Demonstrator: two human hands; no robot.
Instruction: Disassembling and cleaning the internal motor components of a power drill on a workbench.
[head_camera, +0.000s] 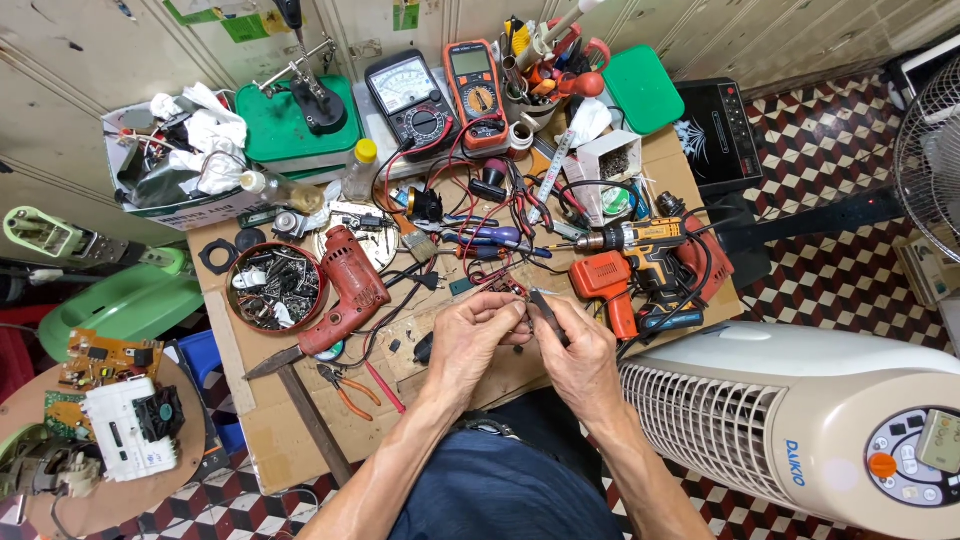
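Left hand (478, 335) pinching small wired part (515, 300); right hand (580, 355) gripping dark slim tool (545, 312) against it. Near desk (300, 440) front edge, beside orange drill (645, 250). Fine work under way; steady tip placement needed next.

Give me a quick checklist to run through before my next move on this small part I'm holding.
1. Grip on the small part: left hand pinches it at the fingers. Ok.
2. Tool in hand: right hand holds a thin dark tool, tip close by the part. Ok.
3. Exact contact between tip and part: too small to tell. Cannot tell.
4. Red wires: a loose tangle lies just beyond the hands. Not ok.
5. Orange drill: lies on its side right beside the right hand. Not ok.
6. Orange pliers: lie on the cardboard near the left forearm, apart from the hands. Ok.
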